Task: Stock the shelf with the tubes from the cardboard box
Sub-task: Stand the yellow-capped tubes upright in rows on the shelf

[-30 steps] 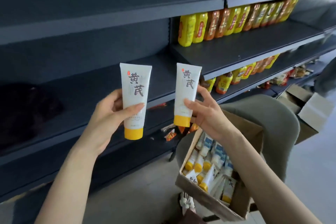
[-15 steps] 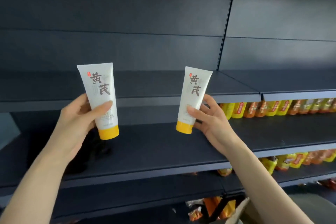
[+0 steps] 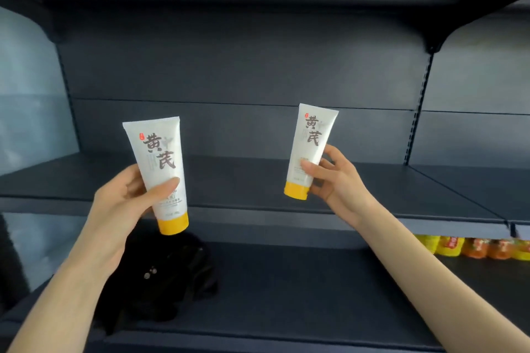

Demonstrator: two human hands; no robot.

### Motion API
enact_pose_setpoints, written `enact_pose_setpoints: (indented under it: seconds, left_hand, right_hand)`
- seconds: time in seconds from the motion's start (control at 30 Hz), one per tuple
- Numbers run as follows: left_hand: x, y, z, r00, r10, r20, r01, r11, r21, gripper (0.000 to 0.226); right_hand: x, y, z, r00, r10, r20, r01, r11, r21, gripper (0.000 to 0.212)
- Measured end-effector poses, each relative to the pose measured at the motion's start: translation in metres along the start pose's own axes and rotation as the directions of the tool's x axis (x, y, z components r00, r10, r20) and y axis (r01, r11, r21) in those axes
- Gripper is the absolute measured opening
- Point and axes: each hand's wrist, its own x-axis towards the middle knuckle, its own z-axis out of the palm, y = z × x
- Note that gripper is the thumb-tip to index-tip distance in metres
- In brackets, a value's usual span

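Note:
I hold two white tubes with yellow caps, caps downward, in front of a dark shelf unit. My left hand (image 3: 126,203) grips the left tube (image 3: 159,160) around its lower half, thumb across the front. My right hand (image 3: 334,178) pinches the right tube (image 3: 311,146) near its cap, which hangs just above the upper shelf board (image 3: 243,180). Both tubes stand nearly upright with their printed fronts facing me. The cardboard box is out of view.
A black bundle of cloth (image 3: 169,275) lies on the lower shelf board (image 3: 286,295) under my left hand. Yellow and orange bottles (image 3: 470,248) line the back of the lower shelf at the right. A slotted upright (image 3: 415,123) divides the shelf bays.
My view has tilted upward from the box and chair to the upper shelf. Both hands rose with the tubes, and the right tube now sits over the upper shelf board.

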Motion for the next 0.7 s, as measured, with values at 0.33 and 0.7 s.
enact_pose_setpoints:
  seconds: [0.33,0.7]
  left_hand:
    - [0.107,-0.023,-0.091,0.999,0.037,0.035,-0.038,0.999,0.026,0.039]
    - [0.197,-0.051,-0.153,0.994,0.061,0.086,-0.064,0.997,0.033,0.03]
  right_hand:
    - [0.087,0.053,0.088,1.0,-0.013,-0.015,0.013,1.0,0.023,0.036]
    - [0.167,0.096,0.153,0.998,-0.021,-0.061,0.021,1.0,-0.011,0.031]
